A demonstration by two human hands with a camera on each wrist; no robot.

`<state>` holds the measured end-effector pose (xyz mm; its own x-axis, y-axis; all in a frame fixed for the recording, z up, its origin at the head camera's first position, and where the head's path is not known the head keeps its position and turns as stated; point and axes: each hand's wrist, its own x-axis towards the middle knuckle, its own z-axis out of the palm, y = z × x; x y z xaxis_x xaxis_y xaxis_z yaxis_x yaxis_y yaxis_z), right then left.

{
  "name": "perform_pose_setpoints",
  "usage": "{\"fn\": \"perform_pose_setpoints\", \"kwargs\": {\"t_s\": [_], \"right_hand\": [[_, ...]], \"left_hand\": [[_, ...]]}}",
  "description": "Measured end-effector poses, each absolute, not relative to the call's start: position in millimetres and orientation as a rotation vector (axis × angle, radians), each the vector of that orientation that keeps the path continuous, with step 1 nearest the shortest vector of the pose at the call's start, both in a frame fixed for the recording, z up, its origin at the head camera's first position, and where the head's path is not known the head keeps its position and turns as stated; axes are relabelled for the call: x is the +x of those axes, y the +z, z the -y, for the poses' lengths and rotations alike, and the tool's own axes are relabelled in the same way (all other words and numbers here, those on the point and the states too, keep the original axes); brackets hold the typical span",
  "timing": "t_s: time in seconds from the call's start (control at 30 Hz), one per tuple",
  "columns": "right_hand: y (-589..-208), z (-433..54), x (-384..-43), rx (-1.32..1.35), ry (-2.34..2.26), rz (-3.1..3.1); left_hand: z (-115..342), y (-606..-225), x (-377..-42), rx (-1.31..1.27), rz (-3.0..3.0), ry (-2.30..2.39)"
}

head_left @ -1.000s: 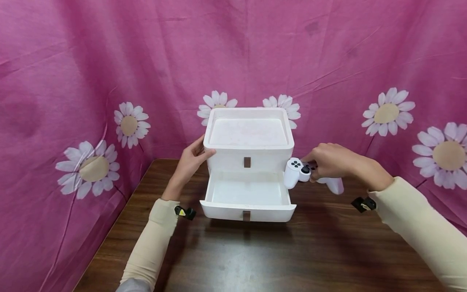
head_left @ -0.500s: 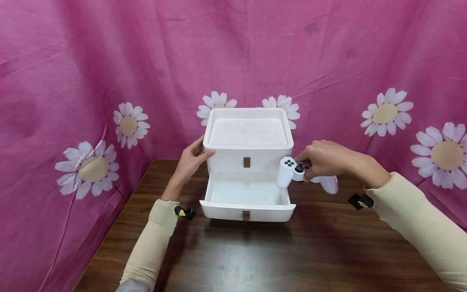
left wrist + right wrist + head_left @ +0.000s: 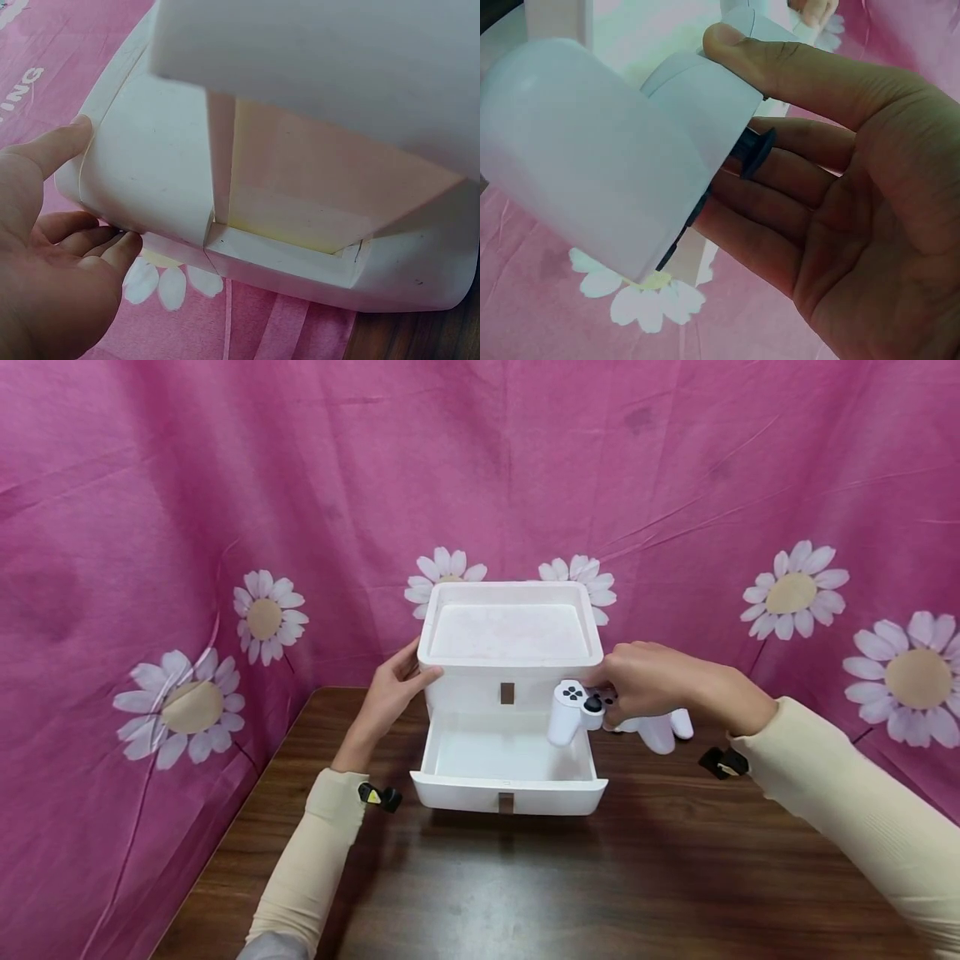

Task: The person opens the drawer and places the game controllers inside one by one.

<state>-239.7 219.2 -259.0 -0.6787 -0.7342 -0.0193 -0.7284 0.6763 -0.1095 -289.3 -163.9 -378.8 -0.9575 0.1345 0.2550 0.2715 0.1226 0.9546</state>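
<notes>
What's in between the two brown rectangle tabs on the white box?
Mostly the bare inside of the open white rectangular drawer, between upper brown tab and lower brown tab, in the head view.

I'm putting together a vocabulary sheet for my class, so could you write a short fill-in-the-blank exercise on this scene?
The game controller in the right hand is coloured ____.
The cabinet has its upper drawer closed and its lower drawer ____.
In the head view, the left hand touches the ____ side of the cabinet.
The tabletop is coloured ____.

Missing words: white; open; left; brown.
</notes>
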Motion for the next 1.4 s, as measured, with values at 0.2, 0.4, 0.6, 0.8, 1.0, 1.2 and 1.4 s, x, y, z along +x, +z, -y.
{"fn": "perform_pose_setpoints", "kwargs": {"t_s": [0.2,0.4,0.6,0.8,1.0,1.2,1.4], "right_hand": [[-254.5,-205.4,-240.6,-1.244,-0.122,-2.785],[-250.8,-189.2,-240.5,-1.247,-0.088,-2.768],[-249.2,-174.5,-245.7,-1.299,-0.049,-2.759],[-249.4,-160.0,-249.2,-1.313,-0.002,-2.752],[-250.9,-147.2,-251.6,-1.314,0.036,-2.739],[-253.7,-136.7,-256.1,-1.301,0.065,-2.729],[-258.3,-126.1,-258.3,-1.272,0.078,-2.71]], "left_hand": [[164.5,-380.3,-291.2,-0.414,2.27,-1.974],[165.1,-380.1,-292.2,-0.413,2.273,-1.977],[165.4,-379.4,-292.5,-0.41,2.272,-1.976],[165.0,-379.6,-291.4,-0.404,2.276,-1.977],[164.9,-381.3,-291.7,-0.402,2.265,-1.989],[164.3,-380.3,-291.0,-0.392,2.263,-2.0],[163.9,-379.9,-291.3,-0.388,2.263,-1.996]]}}
